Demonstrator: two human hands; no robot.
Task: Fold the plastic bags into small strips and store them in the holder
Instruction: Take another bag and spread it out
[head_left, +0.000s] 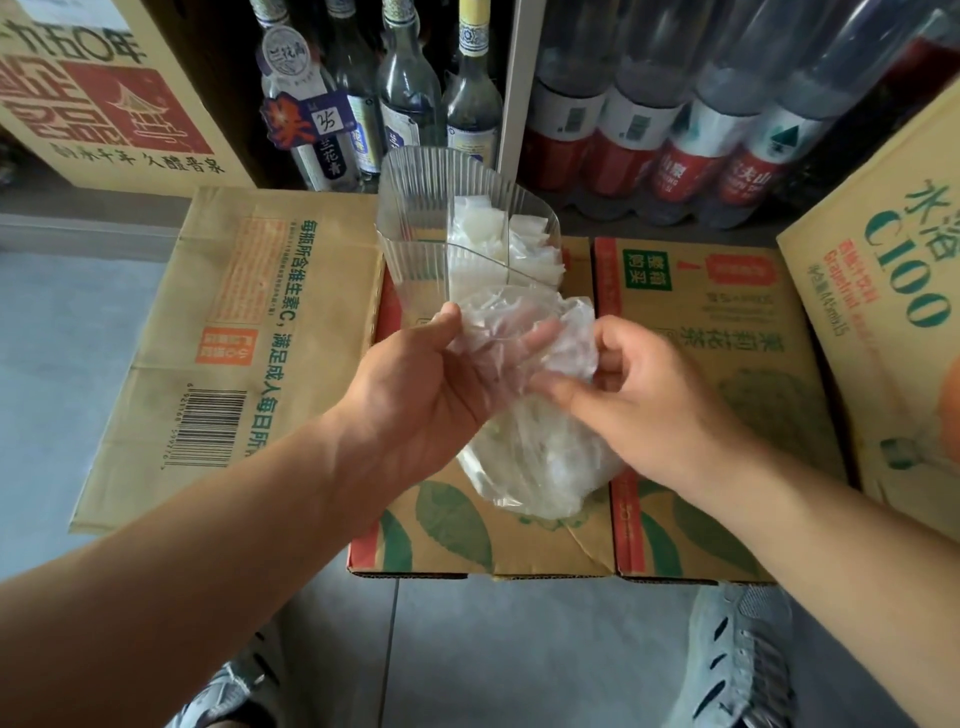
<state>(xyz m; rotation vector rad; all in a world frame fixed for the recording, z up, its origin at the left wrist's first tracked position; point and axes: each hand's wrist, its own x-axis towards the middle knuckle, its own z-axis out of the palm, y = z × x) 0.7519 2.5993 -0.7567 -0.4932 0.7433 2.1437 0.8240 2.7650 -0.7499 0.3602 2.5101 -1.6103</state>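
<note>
Seen from the head camera, the left hand (431, 379) is gripping a crumpled clear plastic bag (566, 332) just in front of the clear ribbed plastic holder (410, 223), with its fingers curled beneath the bag and its thumb on top. The right hand (654, 405) is pinching the bag's right edge. Folded white plastic strips (498, 244) are standing inside the holder, and the holder is sitting on a brown leaf-printed cardboard box (519, 545).

Soft, even daylight fills the scene, brightest on the pale floor (78, 322) at left, while the bottles (405, 88) at the back sit in gloom with small glints on the glass. Shadows are faint (only a weak one under the bag (540, 467) on the box (519, 540)). The wide lens bows straight edges toward the borders, and the shoes (743, 654) at the bottom look soft.
</note>
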